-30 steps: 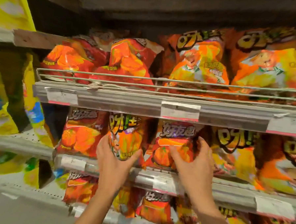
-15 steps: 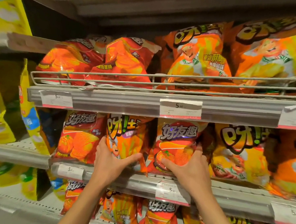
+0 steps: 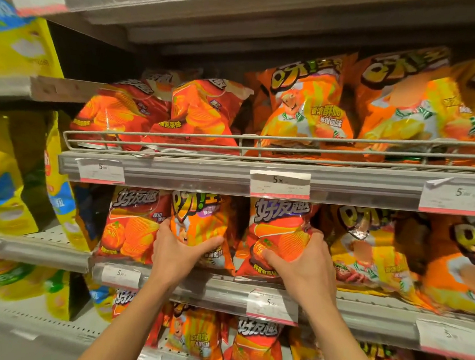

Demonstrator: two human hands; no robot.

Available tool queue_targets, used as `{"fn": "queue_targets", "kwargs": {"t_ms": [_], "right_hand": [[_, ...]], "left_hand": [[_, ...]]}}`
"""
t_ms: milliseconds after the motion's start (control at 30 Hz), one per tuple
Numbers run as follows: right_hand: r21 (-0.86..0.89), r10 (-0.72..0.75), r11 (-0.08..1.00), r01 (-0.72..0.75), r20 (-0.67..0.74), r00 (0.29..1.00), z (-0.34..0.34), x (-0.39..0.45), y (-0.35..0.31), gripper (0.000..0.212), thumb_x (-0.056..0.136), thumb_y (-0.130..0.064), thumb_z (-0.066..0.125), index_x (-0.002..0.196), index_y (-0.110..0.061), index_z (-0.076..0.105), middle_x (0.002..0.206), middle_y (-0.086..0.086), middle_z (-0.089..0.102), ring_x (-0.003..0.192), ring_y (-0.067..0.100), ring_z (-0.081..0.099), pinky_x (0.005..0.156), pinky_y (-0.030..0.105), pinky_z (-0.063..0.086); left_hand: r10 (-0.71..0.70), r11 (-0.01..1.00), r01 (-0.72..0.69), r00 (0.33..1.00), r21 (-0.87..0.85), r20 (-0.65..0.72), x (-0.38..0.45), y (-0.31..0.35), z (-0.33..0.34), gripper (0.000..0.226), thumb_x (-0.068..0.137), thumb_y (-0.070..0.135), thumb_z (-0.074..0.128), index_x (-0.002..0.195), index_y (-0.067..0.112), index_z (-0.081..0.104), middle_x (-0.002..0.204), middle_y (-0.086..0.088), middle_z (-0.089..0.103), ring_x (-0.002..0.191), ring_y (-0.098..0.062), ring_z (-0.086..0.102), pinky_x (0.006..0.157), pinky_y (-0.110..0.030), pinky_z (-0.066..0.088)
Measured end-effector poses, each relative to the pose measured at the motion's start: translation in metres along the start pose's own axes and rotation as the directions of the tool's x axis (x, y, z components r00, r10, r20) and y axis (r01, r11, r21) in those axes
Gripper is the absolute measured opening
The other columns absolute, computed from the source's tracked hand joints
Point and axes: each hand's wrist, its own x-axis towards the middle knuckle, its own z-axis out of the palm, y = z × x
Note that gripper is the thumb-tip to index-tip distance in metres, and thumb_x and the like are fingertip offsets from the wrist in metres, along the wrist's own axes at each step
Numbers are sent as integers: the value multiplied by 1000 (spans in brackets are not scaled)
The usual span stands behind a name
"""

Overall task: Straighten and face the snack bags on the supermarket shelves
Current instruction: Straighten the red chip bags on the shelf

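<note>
On the middle shelf (image 3: 219, 289) stand several snack bags facing front. My left hand (image 3: 177, 255) grips the lower part of an orange-and-yellow bag (image 3: 201, 219), thumb across its front. My right hand (image 3: 301, 261) grips a red-orange bag (image 3: 280, 231) beside it, fingers round its right edge and thumb on its front. Another red bag (image 3: 131, 223) stands to the left of them, and orange-yellow bags (image 3: 370, 250) stand to the right. Both held bags are upright.
The shelf above has a wire rail (image 3: 232, 146) holding back leaning red bags (image 3: 195, 117) and orange bags (image 3: 306, 112). Price tags (image 3: 280, 183) sit along the shelf edges. Yellow bags (image 3: 14, 168) fill the unit on the left. More bags (image 3: 255, 343) stand on the shelf below.
Both hands have closed more firmly on their bags and the two bags now stand more upright. The camera has moved closer to the shelf.
</note>
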Motion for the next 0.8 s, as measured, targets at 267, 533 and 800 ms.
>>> {"fn": "queue_targets", "kwargs": {"t_ms": [267, 533, 800], "right_hand": [[87, 42, 995, -57, 168, 985, -38, -17, 15, 96, 63, -61, 88, 136, -19, 42, 124, 1, 61, 112, 26, 61, 90, 45, 54], [237, 142, 956, -175, 150, 979, -91, -60, 58, 91, 40, -65, 90, 114, -39, 43, 109, -7, 65, 101, 22, 63, 90, 44, 52], [210, 267, 937, -278, 82, 960, -120, -75, 94, 106, 41, -59, 96, 128, -29, 41, 102, -10, 53, 97, 18, 56, 89, 39, 49]], "left_hand": [[-41, 999, 41, 999, -24, 4, -15, 14, -3, 131, 35, 73, 89, 141, 16, 36, 136, -6, 51, 128, -30, 49, 107, -56, 42], [-31, 999, 31, 1000, 12, 2, -36, 39, 60, 114, 40, 71, 88, 127, 13, 44, 125, -8, 56, 118, -32, 55, 98, -54, 48], [-4, 990, 6, 1000, 140, -9, -56, 51, 119, 125, 51, 70, 84, 142, 3, 33, 139, -15, 46, 131, -36, 43, 105, -53, 41]]}}
